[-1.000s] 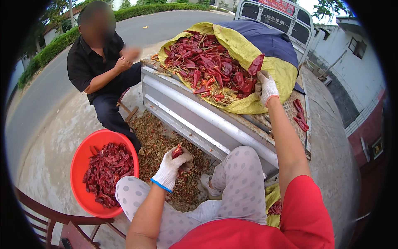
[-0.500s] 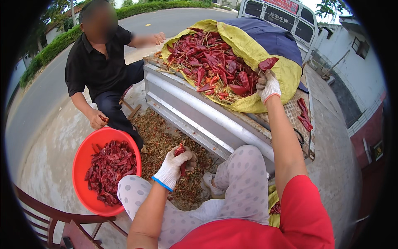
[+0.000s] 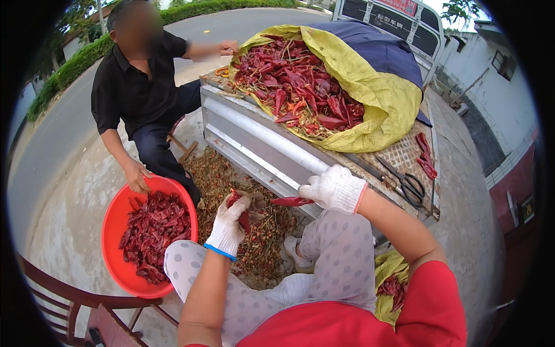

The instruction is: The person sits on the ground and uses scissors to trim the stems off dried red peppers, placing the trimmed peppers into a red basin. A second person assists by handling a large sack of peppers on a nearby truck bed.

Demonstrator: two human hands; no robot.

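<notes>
My left hand (image 3: 228,222), in a white glove with a blue cuff, is closed around dried red chili peppers (image 3: 244,222) above my knees. Just right of it, my gloved right hand (image 3: 334,189) pinches another dried red chili pepper (image 3: 291,201), whose far end points toward the left hand. A large yellow woven sack (image 3: 378,98) lies open on the truck bed, with a heap of red chili peppers (image 3: 295,78) in its mouth. To my left stands a red plastic basin (image 3: 110,254) partly filled with red chili peppers (image 3: 155,234).
A person (image 3: 141,87) in black sits across, one hand at the basin's rim, the other by the sack. Black-handled scissors (image 3: 410,189) and a few peppers (image 3: 426,156) lie on the truck bed (image 3: 381,156). Stems litter the ground (image 3: 260,269). Another yellow sack (image 3: 390,266) is beside my right leg.
My right hand has come down from the sack with a pepper, close to the left hand. The other person's near hand has lowered to the basin; its pepper is no longer seen.
</notes>
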